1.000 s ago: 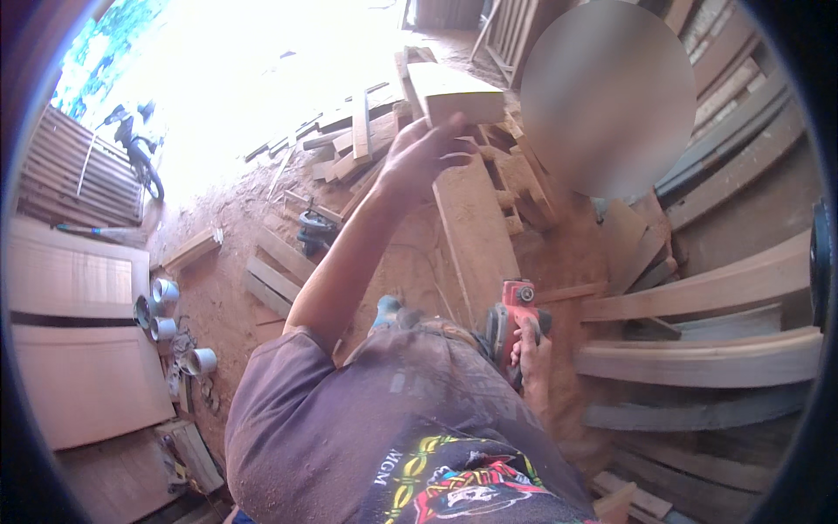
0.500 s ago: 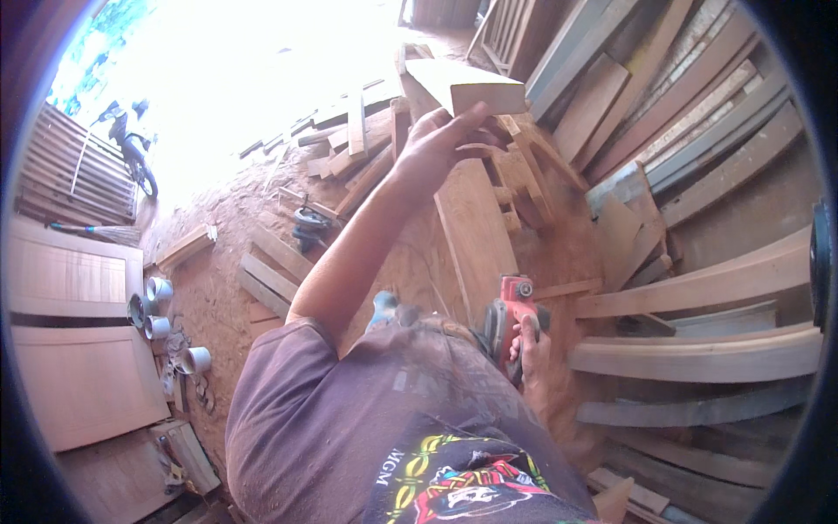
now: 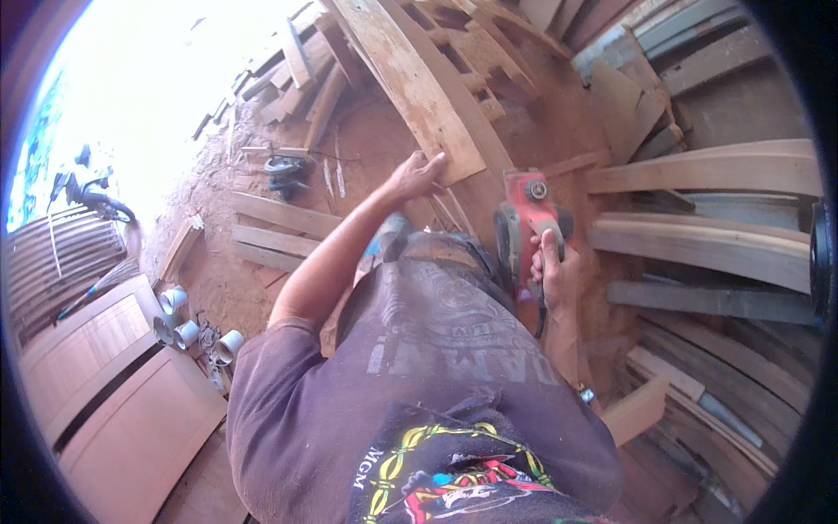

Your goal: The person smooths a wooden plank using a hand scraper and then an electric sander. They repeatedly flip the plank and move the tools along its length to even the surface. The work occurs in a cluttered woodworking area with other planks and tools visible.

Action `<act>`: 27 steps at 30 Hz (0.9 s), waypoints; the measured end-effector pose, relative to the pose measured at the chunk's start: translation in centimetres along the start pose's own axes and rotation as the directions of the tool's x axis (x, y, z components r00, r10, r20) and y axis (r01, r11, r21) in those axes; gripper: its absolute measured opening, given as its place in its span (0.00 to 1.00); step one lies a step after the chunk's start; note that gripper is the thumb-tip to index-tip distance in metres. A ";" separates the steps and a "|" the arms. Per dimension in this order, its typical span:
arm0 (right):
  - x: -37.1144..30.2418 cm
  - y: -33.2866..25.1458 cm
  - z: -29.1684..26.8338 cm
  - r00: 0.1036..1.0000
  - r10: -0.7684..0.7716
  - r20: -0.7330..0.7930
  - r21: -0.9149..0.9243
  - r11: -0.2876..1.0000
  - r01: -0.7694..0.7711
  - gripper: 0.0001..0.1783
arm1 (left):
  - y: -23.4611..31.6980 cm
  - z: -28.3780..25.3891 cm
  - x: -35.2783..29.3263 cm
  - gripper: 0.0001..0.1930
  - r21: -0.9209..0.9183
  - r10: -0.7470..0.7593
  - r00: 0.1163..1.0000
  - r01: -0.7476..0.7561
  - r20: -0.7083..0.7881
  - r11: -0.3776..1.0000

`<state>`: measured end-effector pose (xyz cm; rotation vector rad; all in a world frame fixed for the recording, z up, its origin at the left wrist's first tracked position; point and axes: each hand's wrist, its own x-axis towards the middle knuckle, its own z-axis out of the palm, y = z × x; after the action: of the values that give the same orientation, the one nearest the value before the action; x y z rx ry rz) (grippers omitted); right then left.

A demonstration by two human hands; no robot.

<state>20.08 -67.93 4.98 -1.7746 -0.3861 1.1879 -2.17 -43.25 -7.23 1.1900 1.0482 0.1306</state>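
A long wooden board [image 3: 403,80] lies ahead of me, running away to the upper left, on top of another plank [image 3: 491,144]. At its near end, my left hand [image 3: 417,175] grips the board's left edge, with the thumb on the top face. My right hand [image 3: 556,264] is wrapped round the handle of a red and black power planer [image 3: 530,203]. The planer is to the right of the board's near end, apart from it, and its cord hangs below my hand. A watch [image 3: 586,395] is on my right wrist.
Long timbers [image 3: 698,249] are stacked along the right side. Offcuts [image 3: 297,54] lie in a heap at the far left. A corded power tool [image 3: 286,172] and loose planks [image 3: 278,234] rest on the dusty floor. White pots [image 3: 229,346] and door panels [image 3: 140,424] are at the left.
My left hand has come down from a board end held up high to the near end of the board that lies low. The planer in my right hand appears farther forward. My view has shifted.
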 end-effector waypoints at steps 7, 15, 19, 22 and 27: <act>2.1 -3.5 1.1 0.990 -0.036 0.136 -0.192 0.979 0.062 0.27 | 0.9 -3.9 2.9 0.27 0.224 0.072 0.992 -0.048 -0.101 0.974; 9.1 -8.9 7.7 0.985 0.065 0.161 -0.233 0.972 -0.026 0.24 | 1.9 -12.6 8.8 0.34 0.144 0.242 0.880 -0.199 -0.409 0.969; 14.9 -12.6 13.7 0.981 0.042 0.189 -0.207 0.978 -0.002 0.24 | 0.8 -17.2 14.3 0.47 0.059 0.416 0.863 -0.417 -0.288 0.907; 19.3 -15.6 18.2 0.983 0.035 0.181 -0.203 0.979 0.002 0.26 | 3.4 -16.8 12.6 0.58 0.250 0.370 0.921 -0.333 -0.119 0.909; 27.1 -21.1 26.0 0.965 -0.054 0.256 -0.195 0.975 0.106 0.26 | 5.1 -15.5 10.7 0.65 0.211 0.229 0.965 -0.199 -0.129 0.957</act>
<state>15.83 -25.03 4.98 -1.7683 -0.7475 1.3571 -5.37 -24.13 -9.30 1.4922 1.0801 0.2973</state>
